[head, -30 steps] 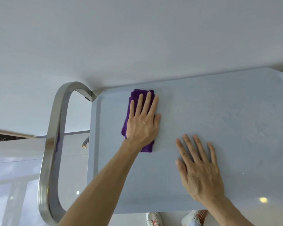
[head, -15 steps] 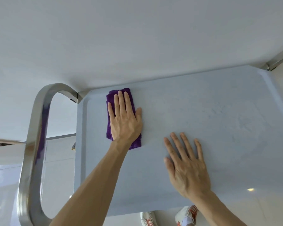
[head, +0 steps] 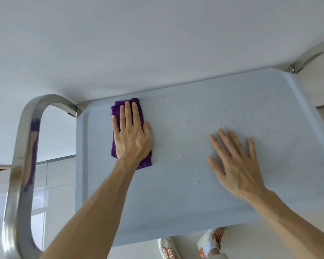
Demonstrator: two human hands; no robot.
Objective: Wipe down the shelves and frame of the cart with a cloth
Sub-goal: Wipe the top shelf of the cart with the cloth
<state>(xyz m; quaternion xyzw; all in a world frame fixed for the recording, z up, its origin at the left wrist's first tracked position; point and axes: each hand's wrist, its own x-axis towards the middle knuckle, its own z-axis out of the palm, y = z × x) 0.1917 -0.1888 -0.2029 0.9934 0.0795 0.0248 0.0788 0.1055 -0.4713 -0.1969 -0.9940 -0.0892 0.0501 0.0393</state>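
Left hand [head: 132, 139] flat on purple cloth [head: 118, 111] near shelf [head: 176, 212] far-left corner, right hand [head: 236, 165] spread flat

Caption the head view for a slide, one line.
Left hand presses a purple cloth flat on the cart's grey shelf; right hand rests open beside it.

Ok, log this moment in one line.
left hand flat on folded purple cloth | right hand flat on pale blue cart shelf

Bright, even daylight; soft shadows only. The steel handle [head: 21, 165] gleams with smeared reflections. Wide-angle bending curves the edges; focus stays sharp centrally.
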